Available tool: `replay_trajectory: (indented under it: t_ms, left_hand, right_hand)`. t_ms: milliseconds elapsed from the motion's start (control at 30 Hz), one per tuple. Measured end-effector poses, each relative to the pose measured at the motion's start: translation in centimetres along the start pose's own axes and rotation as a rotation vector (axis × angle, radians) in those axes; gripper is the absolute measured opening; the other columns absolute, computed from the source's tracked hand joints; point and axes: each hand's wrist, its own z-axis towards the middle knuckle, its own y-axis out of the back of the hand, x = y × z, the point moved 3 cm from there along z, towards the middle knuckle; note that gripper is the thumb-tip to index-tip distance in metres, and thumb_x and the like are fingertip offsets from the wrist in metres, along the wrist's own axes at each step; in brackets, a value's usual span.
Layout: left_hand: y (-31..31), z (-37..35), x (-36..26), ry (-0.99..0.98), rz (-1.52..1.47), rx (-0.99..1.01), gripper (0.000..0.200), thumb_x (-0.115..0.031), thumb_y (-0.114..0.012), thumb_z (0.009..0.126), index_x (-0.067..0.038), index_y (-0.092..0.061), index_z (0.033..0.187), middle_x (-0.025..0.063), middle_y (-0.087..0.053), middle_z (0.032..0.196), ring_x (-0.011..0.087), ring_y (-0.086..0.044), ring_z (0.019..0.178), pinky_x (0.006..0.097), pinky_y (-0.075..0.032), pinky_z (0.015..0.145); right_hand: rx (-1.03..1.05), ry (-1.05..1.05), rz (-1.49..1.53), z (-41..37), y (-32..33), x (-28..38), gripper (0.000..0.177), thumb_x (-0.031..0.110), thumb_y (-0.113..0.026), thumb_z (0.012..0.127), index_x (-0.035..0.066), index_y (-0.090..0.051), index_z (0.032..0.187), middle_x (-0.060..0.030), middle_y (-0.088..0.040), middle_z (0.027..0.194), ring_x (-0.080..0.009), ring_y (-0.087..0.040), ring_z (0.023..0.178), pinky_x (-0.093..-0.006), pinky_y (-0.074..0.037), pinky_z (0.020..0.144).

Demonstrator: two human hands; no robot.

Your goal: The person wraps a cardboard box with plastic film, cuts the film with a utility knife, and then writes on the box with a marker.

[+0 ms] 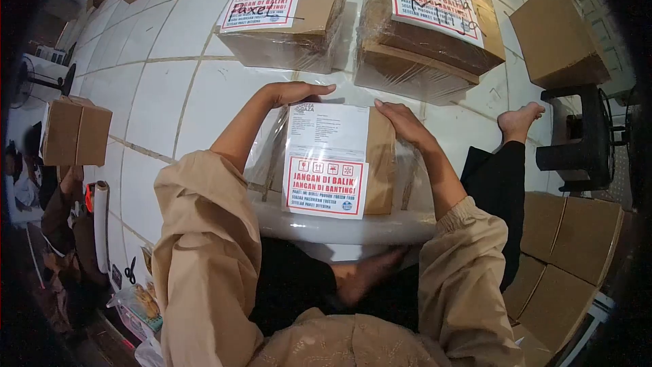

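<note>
- Your left hand [299, 92] lies open and flat on the far top edge of the box [382, 163], fingers stretched along it. It grips nothing.
- Your right hand [402, 121] rests the same way on the box's far right corner, fingers extended and palm down.
- The box sits in front of your lap on the tiled floor [163, 95]. Clear film [266, 156] is draped over it, and the film roll [346, 228] lies just nearside of it.
- This looks like smoothing the wrap down. Press with flat palms from the box's middle outward, so the film lies tight and air is pushed out.
- Pull the film snug over the far edge before you turn the box. Slack there would likely wrinkle across the label [326, 160].
- The label reads "JANGAN DI BALIK JANGAN DI BANTING!" in a red panel under four handling icons. The smaller lines are too small to read surely.
- Beyond the box to the left, a wrapped carton [319, 13] has the same red label and handwriting that looks like "Yuyun Utami Hata" and "Paket".
- Beyond it to the right, another wrapped carton [435, 51] has that label too, but its handwriting is not legible.
</note>
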Motion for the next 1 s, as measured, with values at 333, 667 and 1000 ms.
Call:
replay_trajectory:
  t_ms: [333,667,1000]
  left_hand:
    - [0.4,-2.3,-0.3,-0.201,0.146,-0.044,0.042,-0.040,-0.055,0.083,-0.001,-0.068,0.093,0.0108,-0.065,0.095,0.0171,-0.056,0.085,0.0261,-0.041,0.082]
    - [0.0,-6.1,-1.7,-0.230,0.396,-0.374,0.053,-0.056,-0.059,0.074,-0.004,-0.067,0.082,0.0105,-0.061,0.079,0.0214,-0.055,0.078,0.0341,-0.040,0.082]
    - [-0.8,-5.8,2.1,-0.398,-0.279,-0.313,0.029,-0.032,-0.063,0.081,-0.003,-0.065,0.079,0.0023,-0.060,0.070,0.0136,-0.054,0.071,0.0257,-0.040,0.076]
  right_hand:
    - [0.209,0.021,0.400,1.3,1.9,-0.2,0.032,0.030,-0.054,0.089,0.000,-0.064,0.093,-0.0067,-0.064,0.087,-0.0096,-0.058,0.077,-0.0215,-0.046,0.068]
    - [0.011,0.141,0.140,-1.2,2.5,3.8,0.022,0.009,-0.066,0.076,0.002,-0.065,0.097,-0.0047,-0.059,0.085,-0.0106,-0.057,0.076,-0.0230,-0.046,0.070]
    - [-0.404,0.447,0.156,-1.8,2.1,1.9,0.024,0.010,-0.066,0.073,0.005,-0.066,0.097,-0.0041,-0.056,0.088,-0.0151,-0.054,0.084,-0.0275,-0.042,0.075]
